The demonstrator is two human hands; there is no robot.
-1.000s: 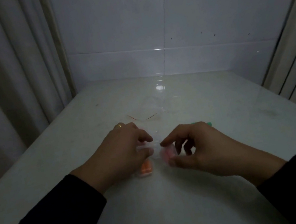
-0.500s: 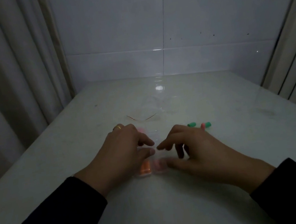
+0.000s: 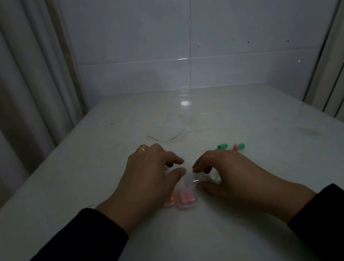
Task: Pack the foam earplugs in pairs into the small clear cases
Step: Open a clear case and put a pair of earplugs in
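Note:
A clear case with a pink earplug pair (image 3: 186, 198) lies on the white table (image 3: 206, 237) just below my hands. Beside it on the left, a case with orange earplugs (image 3: 170, 201) is half hidden under my left hand (image 3: 151, 178). Between my two hands sits another small clear case (image 3: 190, 176), faint in the dim light. My left thumb and forefinger pinch its left edge. My right hand (image 3: 230, 175) holds its right edge between forefinger and thumb. Two green earplugs (image 3: 222, 146) and a pink earplug (image 3: 235, 147) lie loose behind my right hand.
A heap of clear plastic cases and wrapping (image 3: 180, 126) lies further back at the table's middle, with thin red strips (image 3: 153, 137) beside it. A tiled wall closes the back, and curtains hang at both sides.
The pink earplug pair, held up between my hands a second ago, now lies in its case on the table beside the orange one. Both hands have closed in on another clear case.

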